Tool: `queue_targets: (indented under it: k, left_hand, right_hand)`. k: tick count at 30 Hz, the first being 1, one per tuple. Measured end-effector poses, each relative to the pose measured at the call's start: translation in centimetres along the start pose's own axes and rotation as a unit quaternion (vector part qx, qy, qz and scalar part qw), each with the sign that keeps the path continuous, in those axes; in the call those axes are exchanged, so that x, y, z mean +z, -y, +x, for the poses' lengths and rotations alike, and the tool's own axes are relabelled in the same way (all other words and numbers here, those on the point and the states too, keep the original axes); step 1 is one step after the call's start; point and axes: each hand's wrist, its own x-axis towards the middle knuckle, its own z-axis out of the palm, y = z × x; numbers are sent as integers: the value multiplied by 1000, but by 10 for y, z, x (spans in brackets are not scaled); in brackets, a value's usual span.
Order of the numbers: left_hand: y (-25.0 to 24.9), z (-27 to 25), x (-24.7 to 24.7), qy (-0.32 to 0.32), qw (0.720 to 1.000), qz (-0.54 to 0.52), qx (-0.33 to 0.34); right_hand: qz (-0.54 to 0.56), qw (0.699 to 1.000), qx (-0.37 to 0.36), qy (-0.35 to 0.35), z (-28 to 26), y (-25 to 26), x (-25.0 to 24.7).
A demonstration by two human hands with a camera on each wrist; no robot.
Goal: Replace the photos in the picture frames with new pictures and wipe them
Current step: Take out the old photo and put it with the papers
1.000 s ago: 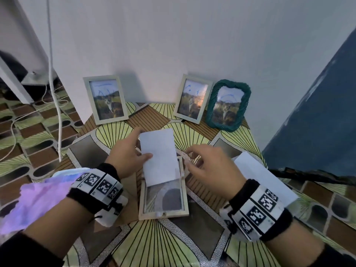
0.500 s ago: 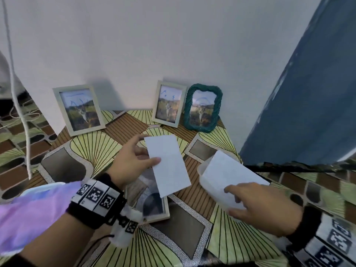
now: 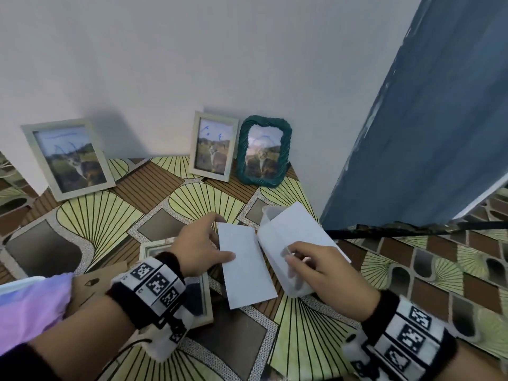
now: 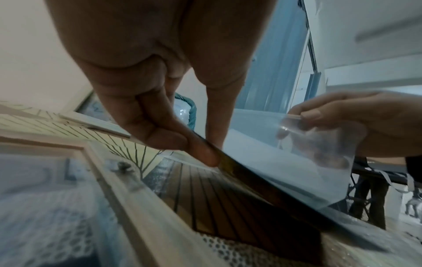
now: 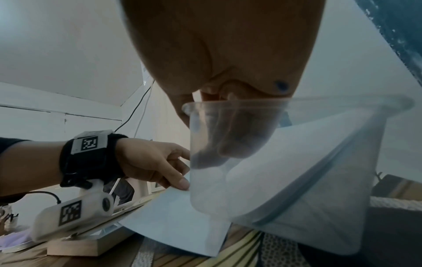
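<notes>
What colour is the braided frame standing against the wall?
Dark teal green; the braided frame shows best in the head view.

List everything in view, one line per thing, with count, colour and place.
Upright frames: three, two pale and one teal, against the wall.
Open frame: one, pale wood, flat on the table under the left wrist.
Photo: one, white back up, held over the table.
Plastic container: one, translucent, with white paper inside, right of the photo.
Cloth: one, purple, lower left.
Cardboard piece: one, brown, beside the open frame.
Table: one, green and brown patterned cover.
Left hand: pinches the photo.
Right hand: grips the container's rim.
</notes>
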Motion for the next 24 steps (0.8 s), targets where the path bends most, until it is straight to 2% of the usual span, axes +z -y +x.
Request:
queue_targets:
  k: [5, 11, 15, 17, 20, 24]
  left_hand:
    - [-14, 16, 10, 81, 991, 108, -7]
    - [-27, 21, 16, 127, 975, 184, -3]
    - [-27, 21, 9, 176, 973, 150, -25]
    - [-25, 18, 3, 166, 975, 145, -18]
    - [-24, 10, -3, 98, 992, 84, 18]
    - [-29, -2, 3, 19, 996, -63, 67]
  right_hand:
    - [-25, 999, -9, 24, 8, -2, 5]
    - [-86, 994, -24, 56, 12, -7, 10]
    - [-137, 987, -42, 69, 11, -8, 18]
    - [-136, 987, -47, 73, 10, -8, 21]
    - [-151, 984, -64, 63, 8, -3, 19]
    - [-173, 980, -92, -26, 10, 5, -6]
